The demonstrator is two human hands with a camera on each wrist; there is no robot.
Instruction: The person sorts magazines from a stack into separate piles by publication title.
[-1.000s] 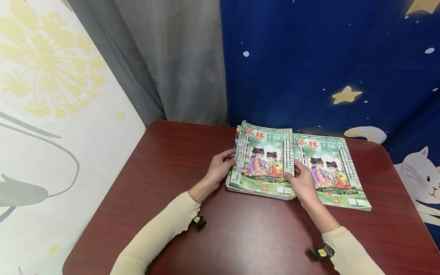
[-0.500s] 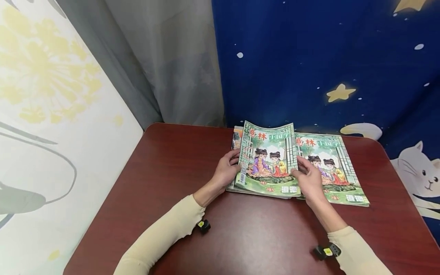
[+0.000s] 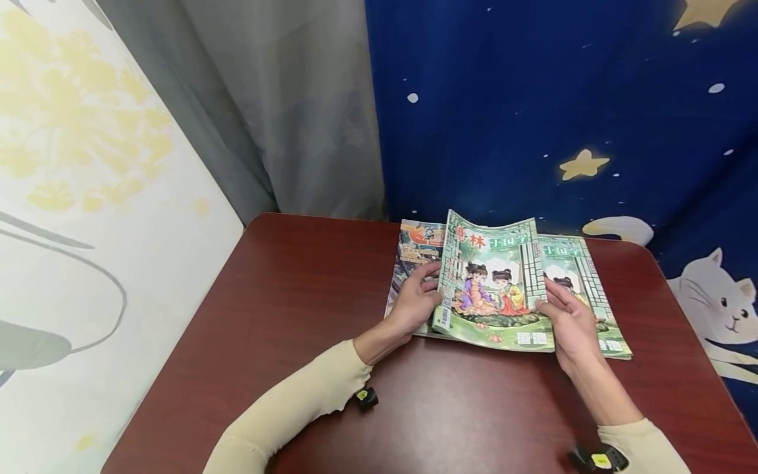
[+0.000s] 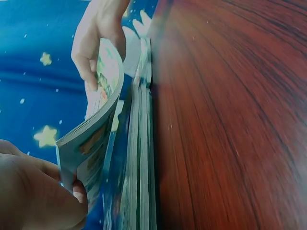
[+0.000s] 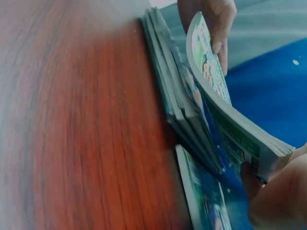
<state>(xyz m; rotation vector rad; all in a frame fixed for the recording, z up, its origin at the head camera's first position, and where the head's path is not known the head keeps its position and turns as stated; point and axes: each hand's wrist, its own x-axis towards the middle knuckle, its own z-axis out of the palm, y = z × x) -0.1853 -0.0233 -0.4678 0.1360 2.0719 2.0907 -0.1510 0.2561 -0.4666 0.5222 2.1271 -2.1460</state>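
Observation:
A green magazine (image 3: 497, 289) with two cartoon children on its cover is held up between both hands, its pages bowed. My left hand (image 3: 416, 301) pinches its spine side, and my right hand (image 3: 571, 324) grips the opposite edge, thumb on the cover. Beneath it lies a stack of magazines (image 3: 408, 253), topped by one with an orange title. The left wrist view shows a gap between the raised magazine (image 4: 88, 127) and the stack's edges (image 4: 141, 158). To the right, a matching green magazine (image 3: 592, 283) lies on the table, partly covered by the raised one and my right hand.
The dark red wooden table (image 3: 284, 289) has its far edge against a grey curtain (image 3: 308, 118) and a blue star-patterned curtain (image 3: 474, 131). A white panel with yellow flowers (image 3: 89, 263) stands along the left side.
Both hands have lifted the green magazine off the stack and carried it to the right, bending it. The orange-titled magazine beneath has come into view, and the right-hand one is more covered.

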